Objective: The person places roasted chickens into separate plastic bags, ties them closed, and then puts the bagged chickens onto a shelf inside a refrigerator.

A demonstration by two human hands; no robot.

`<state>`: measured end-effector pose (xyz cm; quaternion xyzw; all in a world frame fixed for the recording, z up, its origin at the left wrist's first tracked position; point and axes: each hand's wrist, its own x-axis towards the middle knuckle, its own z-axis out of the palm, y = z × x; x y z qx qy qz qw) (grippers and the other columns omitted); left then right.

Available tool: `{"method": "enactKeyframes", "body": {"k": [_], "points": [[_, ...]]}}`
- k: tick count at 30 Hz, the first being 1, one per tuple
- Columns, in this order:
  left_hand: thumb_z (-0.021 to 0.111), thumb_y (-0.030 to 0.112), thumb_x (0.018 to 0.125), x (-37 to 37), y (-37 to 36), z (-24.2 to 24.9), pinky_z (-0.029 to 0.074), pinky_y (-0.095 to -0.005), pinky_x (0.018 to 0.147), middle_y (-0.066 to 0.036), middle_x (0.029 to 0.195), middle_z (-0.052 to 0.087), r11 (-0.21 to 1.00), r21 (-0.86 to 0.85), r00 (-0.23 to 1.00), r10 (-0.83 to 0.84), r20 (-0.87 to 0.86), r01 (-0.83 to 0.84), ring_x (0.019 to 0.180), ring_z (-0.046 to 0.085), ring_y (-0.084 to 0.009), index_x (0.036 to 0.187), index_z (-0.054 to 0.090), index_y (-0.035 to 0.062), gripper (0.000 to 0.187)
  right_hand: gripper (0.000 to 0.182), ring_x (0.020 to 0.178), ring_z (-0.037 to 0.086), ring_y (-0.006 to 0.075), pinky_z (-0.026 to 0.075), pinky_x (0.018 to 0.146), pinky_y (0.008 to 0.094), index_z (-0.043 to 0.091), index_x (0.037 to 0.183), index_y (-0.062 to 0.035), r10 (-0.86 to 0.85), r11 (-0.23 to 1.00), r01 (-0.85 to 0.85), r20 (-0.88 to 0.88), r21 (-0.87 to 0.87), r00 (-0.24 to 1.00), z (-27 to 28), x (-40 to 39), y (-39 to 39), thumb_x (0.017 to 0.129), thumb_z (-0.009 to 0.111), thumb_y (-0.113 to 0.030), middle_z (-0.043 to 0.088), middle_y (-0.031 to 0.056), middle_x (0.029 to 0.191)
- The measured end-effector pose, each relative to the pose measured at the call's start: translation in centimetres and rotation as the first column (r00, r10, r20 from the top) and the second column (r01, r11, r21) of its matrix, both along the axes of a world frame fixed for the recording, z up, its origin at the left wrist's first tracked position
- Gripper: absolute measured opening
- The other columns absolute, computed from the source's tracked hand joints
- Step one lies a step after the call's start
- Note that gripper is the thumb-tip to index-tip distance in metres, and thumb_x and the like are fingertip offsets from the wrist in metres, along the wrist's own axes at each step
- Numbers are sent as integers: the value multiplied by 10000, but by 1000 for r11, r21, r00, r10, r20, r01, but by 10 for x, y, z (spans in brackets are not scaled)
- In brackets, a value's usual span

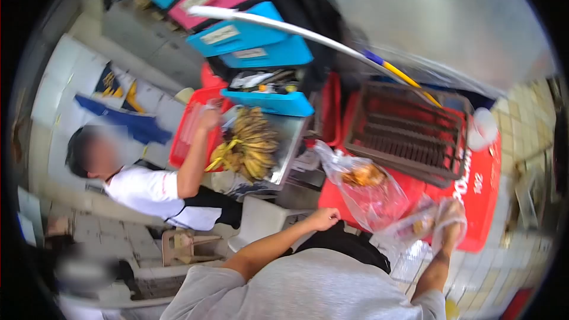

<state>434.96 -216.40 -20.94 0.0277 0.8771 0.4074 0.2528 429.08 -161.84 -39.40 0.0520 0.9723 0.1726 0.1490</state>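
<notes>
My right hand (453, 225) is at the right of the red table, with thin clear plastic around it. It looks closed on this plastic bag (409, 228); the fingers are partly hidden by the plastic's glare. Near the table's front edge, close to my waist, my left hand (325, 218) is closed, its fingertips pressed together. Whether anything small is between them I cannot make out. Between my hands and beyond them, a larger clear bag (379, 201) lies on the table, with orange-brown food pieces (363, 175) in its far part.
A brown plastic crate (409, 133) stands on the red table (483, 201), beside a white container (483, 127). A white pole (296, 29) slants overhead. To the left are bananas (255, 145), a red basket (189, 133), blue bins (269, 102), a chair (256, 222) and a co-worker (154, 192).
</notes>
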Motion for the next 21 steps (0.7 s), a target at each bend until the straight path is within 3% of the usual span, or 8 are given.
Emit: {"method": "enactKeyframes", "body": {"k": [2, 4, 15, 21], "points": [[572, 93, 787, 1, -5, 7, 499, -364, 721, -141, 838, 654, 999, -33, 999, 34, 10, -34, 804, 637, -269, 883, 596, 16, 125, 314, 1031, 536, 308, 427, 906, 376, 544, 1153, -83, -201, 963, 197, -7, -186, 979, 2, 0, 5, 873, 463, -198, 574, 140, 1104], [576, 109, 794, 4, -12, 9, 497, -365, 716, -139, 843, 655, 997, -54, 998, 55, 4, -55, 800, 640, -271, 890, 596, 22, 131, 322, 1027, 539, 313, 430, 899, 381, 542, 1153, -77, -260, 936, 254, 11, -243, 966, 9, -5, 7, 863, 478, -202, 574, 146, 1106], [598, 165, 777, 34, -49, -12, 490, -377, 732, -145, 874, 657, 988, -147, 997, 47, 60, -38, 831, 639, -286, 901, 607, 35, 180, 387, 1010, 558, 340, 448, 865, 406, 530, 1155, -43, -303, 903, 282, -17, -326, 953, 9, 8, -10, 812, 562, -220, 572, 184, 1119], [603, 172, 801, 27, -67, -13, 492, -353, 744, -114, 881, 661, 989, -110, 988, 113, 109, -101, 828, 636, -237, 916, 614, 44, 172, 433, 1000, 568, 355, 457, 846, 420, 523, 1155, -24, -372, 855, 337, -13, -396, 928, 24, -2, -15, 784, 608, -230, 572, 204, 1126]]}}
